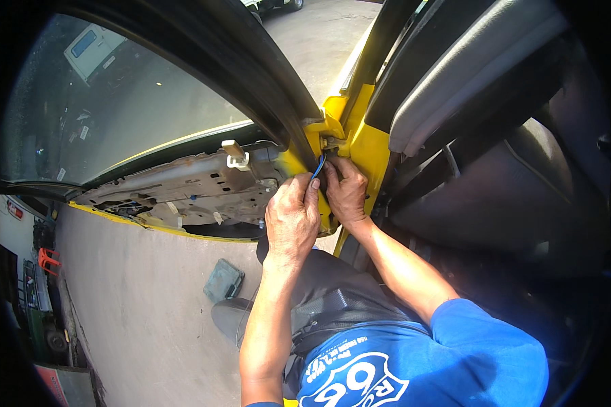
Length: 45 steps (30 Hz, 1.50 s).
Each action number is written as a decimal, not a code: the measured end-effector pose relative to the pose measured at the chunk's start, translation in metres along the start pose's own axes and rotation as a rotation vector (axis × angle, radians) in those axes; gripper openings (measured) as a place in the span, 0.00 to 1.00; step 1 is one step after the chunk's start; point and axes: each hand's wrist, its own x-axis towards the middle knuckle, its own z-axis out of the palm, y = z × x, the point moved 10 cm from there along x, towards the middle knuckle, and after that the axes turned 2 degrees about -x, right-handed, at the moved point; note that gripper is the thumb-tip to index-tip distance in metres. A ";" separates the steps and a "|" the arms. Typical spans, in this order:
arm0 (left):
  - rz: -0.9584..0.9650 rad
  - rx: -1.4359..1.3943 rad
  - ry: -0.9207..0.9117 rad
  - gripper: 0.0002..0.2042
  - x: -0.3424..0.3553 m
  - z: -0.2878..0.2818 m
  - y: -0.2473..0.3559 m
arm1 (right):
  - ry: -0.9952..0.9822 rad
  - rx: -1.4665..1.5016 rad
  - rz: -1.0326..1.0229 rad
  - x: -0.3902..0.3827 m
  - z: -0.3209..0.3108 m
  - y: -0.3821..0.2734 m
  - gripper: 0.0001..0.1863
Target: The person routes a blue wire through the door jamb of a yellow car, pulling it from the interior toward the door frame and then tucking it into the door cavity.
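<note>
A blue wire point(318, 167) runs between my hands at the hinge side of a yellow car door. My left hand point(292, 214) pinches it between thumb and forefinger. Close by on the right, my right hand point(346, 190) has its fingers bent at the wire's upper end, against the yellow door pillar point(372, 146); its fingertips are partly hidden, so what they grip does not show. Just above sits a door hinge point(330, 142). Left of my hands, the door's inner metal panel point(207, 182) is bare, with holes and a white clip piece point(236, 156) on its upper edge.
The window frame point(251, 81) slants over the door at upper left. To the right are a grey seat point(475, 74) and the dark cabin. A teal case point(223, 280) lies on the concrete floor by my foot. An orange stool point(48, 261) stands far left.
</note>
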 end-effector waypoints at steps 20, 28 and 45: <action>-0.015 0.035 0.072 0.08 -0.002 -0.008 -0.014 | -0.335 0.050 0.111 -0.080 -0.005 -0.031 0.36; -0.126 0.044 -0.122 0.10 -0.020 -0.009 -0.017 | -0.266 0.133 -0.002 -0.073 -0.037 -0.063 0.32; -0.383 -0.188 -0.254 0.13 -0.071 -0.013 -0.071 | -0.367 0.209 -0.174 -0.052 -0.016 -0.075 0.17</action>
